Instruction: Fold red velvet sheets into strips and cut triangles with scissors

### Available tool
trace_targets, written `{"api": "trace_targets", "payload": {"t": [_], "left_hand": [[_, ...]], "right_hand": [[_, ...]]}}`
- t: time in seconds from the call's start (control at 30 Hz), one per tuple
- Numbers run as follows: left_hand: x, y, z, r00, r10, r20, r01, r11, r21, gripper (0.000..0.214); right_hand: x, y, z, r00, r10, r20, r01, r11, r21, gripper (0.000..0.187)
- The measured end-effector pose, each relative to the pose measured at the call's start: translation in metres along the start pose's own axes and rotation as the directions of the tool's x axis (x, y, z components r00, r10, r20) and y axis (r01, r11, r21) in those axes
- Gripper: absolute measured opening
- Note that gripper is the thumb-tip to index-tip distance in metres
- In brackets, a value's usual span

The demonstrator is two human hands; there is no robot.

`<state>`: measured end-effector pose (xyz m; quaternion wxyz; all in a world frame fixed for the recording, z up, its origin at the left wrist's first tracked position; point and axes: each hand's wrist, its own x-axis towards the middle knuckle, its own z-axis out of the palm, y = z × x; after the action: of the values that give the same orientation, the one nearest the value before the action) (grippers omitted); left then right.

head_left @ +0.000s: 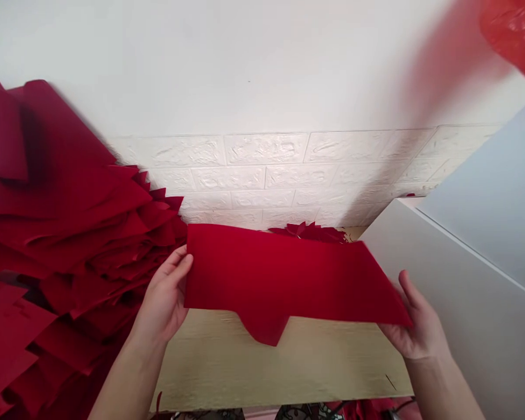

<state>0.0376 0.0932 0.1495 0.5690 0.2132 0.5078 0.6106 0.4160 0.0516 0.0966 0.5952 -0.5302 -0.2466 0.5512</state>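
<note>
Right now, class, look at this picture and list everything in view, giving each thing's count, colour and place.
cut red sheet: one, deep red, held across between both hands
stack of cut red sheets: many, deep red, heaped at left
jagged red cut-out: one, dark red, behind the held sheet, by the wall
tabletop: one, pale wood-grain, under the hands
brick-pattern wall: one, white, at the far side
board: one, pale grey-white, at right
blurred object: one, red, top right corner
left hand: one, gripping the sheet's left edge
right hand: one, holding the sheet's right end
</note>
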Motion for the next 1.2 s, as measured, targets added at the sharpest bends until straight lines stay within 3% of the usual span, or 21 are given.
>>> {"api": "trace_targets", "payload": {"t": [0.1, 0.2, 0.23, 0.3, 0.37, 0.4, 0.43, 0.47, 0.5, 0.53, 0.6, 0.67, 0.73, 0.83, 0.93, 1.0, 1.03, 1.07, 1.13, 1.2], "left_hand": [[0.001, 0.004, -0.007, 0.995, -0.034, -0.089, 0.032, 0.999, -0.031, 0.023], [-0.001, -0.001, -0.025, 0.967, -0.113, -0.23, 0.111, 0.994, -0.022, 0.021], [-0.003, -0.002, -0.027, 0.962, -0.138, -0.234, 0.137, 0.99, -0.022, 0.02], [-0.007, -0.002, -0.017, 0.969, -0.163, -0.187, 0.16, 0.987, -0.035, 0.02], [-0.013, 0.0, 0.008, 0.982, -0.159, -0.098, 0.152, 0.986, -0.072, 0.021], [-0.017, 0.001, 0.026, 0.988, -0.15, -0.039, 0.146, 0.985, -0.095, 0.022], [-0.022, 0.002, 0.045, 0.987, -0.152, 0.047, 0.156, 0.981, -0.115, 0.022], [-0.028, 0.002, 0.063, 0.977, -0.15, 0.152, 0.17, 0.977, -0.125, 0.023], [-0.034, 0.002, 0.081, 0.955, -0.153, 0.253, 0.189, 0.974, -0.125, 0.024], [-0.041, 0.003, 0.096, 0.926, -0.164, 0.339, 0.215, 0.969, -0.119, 0.025], [-0.051, 0.008, 0.116, 0.873, -0.172, 0.456, 0.247, 0.963, -0.11, 0.026], [-0.055, 0.019, 0.121, 0.855, -0.15, 0.497, 0.236, 0.965, -0.114, 0.027], [-0.053, 0.036, 0.114, 0.891, -0.09, 0.445, 0.167, 0.976, -0.138, 0.029], [-0.045, 0.066, 0.097, 0.966, 0.044, 0.255, 0.002, 0.984, -0.177, 0.032], [-0.038, 0.082, 0.082, 0.984, 0.117, 0.134, -0.094, 0.981, -0.167, 0.027], [-0.034, 0.081, 0.071, 0.988, 0.134, 0.078, -0.124, 0.985, -0.122, 0.023], [-0.031, 0.077, 0.063, 0.988, 0.145, 0.044, -0.141, 0.986, -0.084, 0.02], [-0.028, 0.071, 0.053, 0.987, 0.16, 0.006, -0.16, 0.987, -0.033, 0.015], [-0.018, 0.053, 0.022, 0.978, 0.201, -0.056, -0.195, 0.975, 0.108, 0.006], [-0.005, 0.029, -0.019, 0.964, 0.255, -0.074, -0.222, 0.928, 0.3, 0.023]], "right_hand": [[0.008, 0.004, 0.0, 0.984, -0.047, -0.17, -0.007, 0.953, -0.303, 0.06], [0.009, 0.021, 0.006, 0.939, -0.276, -0.204, 0.058, 0.712, -0.7, 0.063], [0.005, 0.027, 0.011, 0.919, -0.37, -0.139, 0.127, 0.608, -0.783, 0.062], [-0.012, 0.038, 0.023, 0.862, -0.497, 0.098, 0.328, 0.401, -0.855, 0.058], [-0.039, 0.051, 0.044, 0.782, -0.5, 0.372, 0.531, 0.223, -0.817, 0.058], [-0.053, 0.058, 0.058, 0.743, -0.48, 0.467, 0.595, 0.153, -0.789, 0.069], [-0.067, 0.066, 0.072, 0.705, -0.47, 0.531, 0.646, 0.118, -0.754, 0.091], [-0.077, 0.075, 0.087, 0.687, -0.47, 0.554, 0.671, 0.118, -0.732, 0.114], [-0.084, 0.083, 0.102, 0.675, -0.506, 0.537, 0.676, 0.134, -0.725, 0.125], [-0.085, 0.09, 0.114, 0.673, -0.549, 0.495, 0.667, 0.162, -0.727, 0.121], [-0.075, 0.097, 0.129, 0.7, -0.57, 0.429, 0.643, 0.243, -0.726, 0.084], [-0.051, 0.096, 0.126, 0.714, -0.626, 0.313, 0.599, 0.314, -0.737, 0.058], [-0.024, 0.088, 0.107, 0.693, -0.652, 0.308, 0.6, 0.282, -0.749, 0.045], [0.004, 0.071, 0.068, 0.675, -0.672, 0.303, 0.574, 0.221, -0.789, 0.032], [0.012, 0.045, 0.042, 0.649, -0.725, 0.229, 0.523, 0.208, -0.826, 0.034], [0.008, 0.02, 0.036, 0.542, -0.825, 0.163, 0.497, 0.158, -0.853, 0.037], [0.004, 0.005, 0.036, 0.445, -0.884, 0.144, 0.488, 0.104, -0.867, 0.037], [-0.001, -0.009, 0.037, 0.342, -0.925, 0.168, 0.485, 0.021, -0.874, 0.037], [-0.013, -0.029, 0.038, 0.197, -0.931, 0.308, 0.491, -0.178, -0.853, 0.04], [-0.023, -0.031, 0.038, 0.221, -0.832, 0.509, 0.504, -0.349, -0.79, 0.045]]}}
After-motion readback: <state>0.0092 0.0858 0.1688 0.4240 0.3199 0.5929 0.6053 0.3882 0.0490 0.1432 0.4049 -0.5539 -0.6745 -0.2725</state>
